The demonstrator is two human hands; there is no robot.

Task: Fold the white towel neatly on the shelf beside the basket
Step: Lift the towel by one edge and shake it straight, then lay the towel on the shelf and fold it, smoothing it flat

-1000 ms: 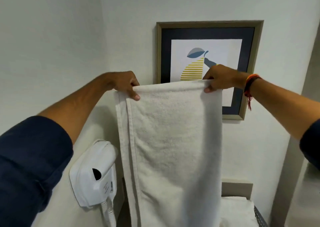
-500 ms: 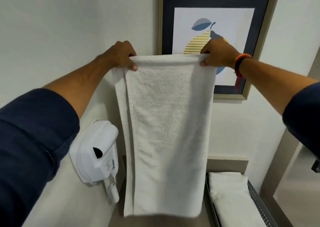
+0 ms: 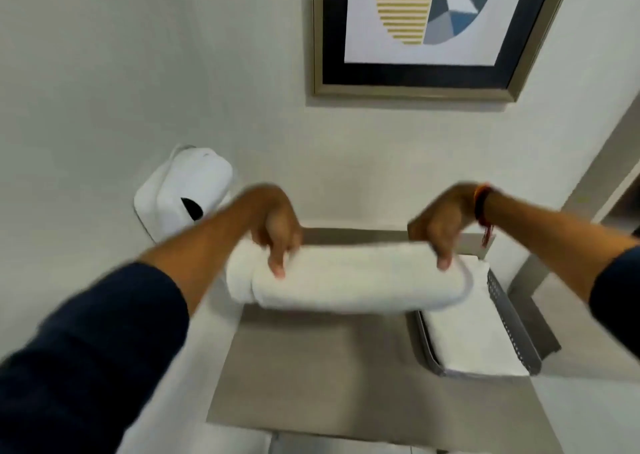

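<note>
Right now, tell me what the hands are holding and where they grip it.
Both hold the white towel, bunched into a thick fold over the shelf. The left hand pinches its top edge near the left end, the right hand near the right end.

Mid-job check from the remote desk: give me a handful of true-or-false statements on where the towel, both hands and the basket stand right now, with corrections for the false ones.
1. Both hands grip the white towel. True: the left hand holds near its left end, the right hand near its right end.
2. The towel hangs full length. False: it is bunched into a thick horizontal bundle.
3. The basket is empty. False: a folded white cloth lies in it.
4. The basket sits at the right of the shelf. True.
5. The right wrist is bare. False: it wears an orange band.
</note>
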